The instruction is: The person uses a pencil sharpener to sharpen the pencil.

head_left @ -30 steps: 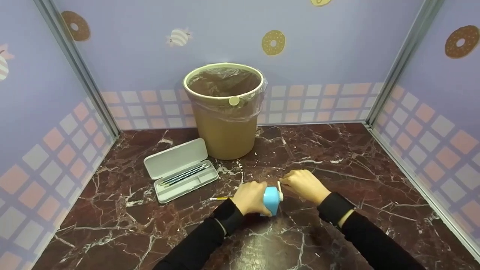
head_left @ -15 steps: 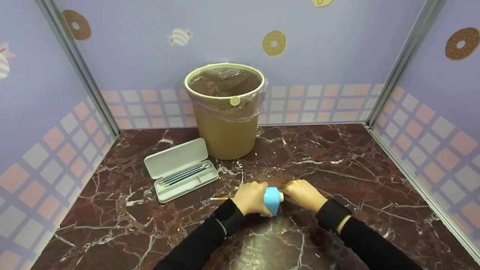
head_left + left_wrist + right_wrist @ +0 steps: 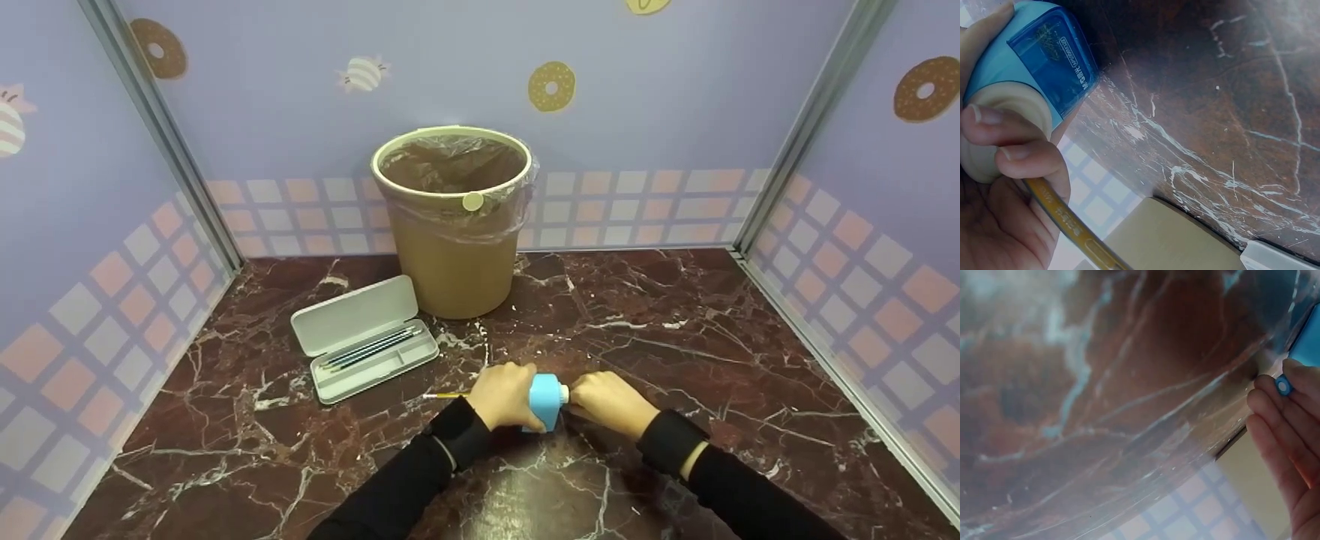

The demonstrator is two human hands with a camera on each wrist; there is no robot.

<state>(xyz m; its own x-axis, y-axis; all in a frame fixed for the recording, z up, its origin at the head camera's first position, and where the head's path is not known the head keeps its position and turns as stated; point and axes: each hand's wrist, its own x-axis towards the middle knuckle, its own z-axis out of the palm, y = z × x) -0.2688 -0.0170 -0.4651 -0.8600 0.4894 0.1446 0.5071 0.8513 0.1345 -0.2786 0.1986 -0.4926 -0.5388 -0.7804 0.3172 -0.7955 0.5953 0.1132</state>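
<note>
A light blue pencil sharpener (image 3: pixel 546 401) lies on its side in my left hand (image 3: pixel 504 395), which grips its body. Shavings show through its dark blue window (image 3: pixel 1053 56) in the left wrist view. A yellow pencil (image 3: pixel 1072 228) extends from its cream front ring (image 3: pixel 1013 98), where my left fingertips rest. My right hand (image 3: pixel 609 401) is at the cream crank hub (image 3: pixel 564 394) on the sharpener's other end. Between its thumb and fingers it pinches the crank handle, whose small blue-and-white end (image 3: pixel 1283 386) shows in the right wrist view; the crank arm is hidden.
An opened white pencil case (image 3: pixel 352 388) with several dark pencils (image 3: pixel 373 350) in it lies to the left. Behind it stands a tan bin (image 3: pixel 456 262) with a clear liner. Patterned walls enclose the dark red marble tabletop (image 3: pixel 675 300) at the back and sides.
My right hand has turned the crank: its arm stood upright a second ago and is now hidden, and the hand is lower. My left hand still holds the sharpener in place.
</note>
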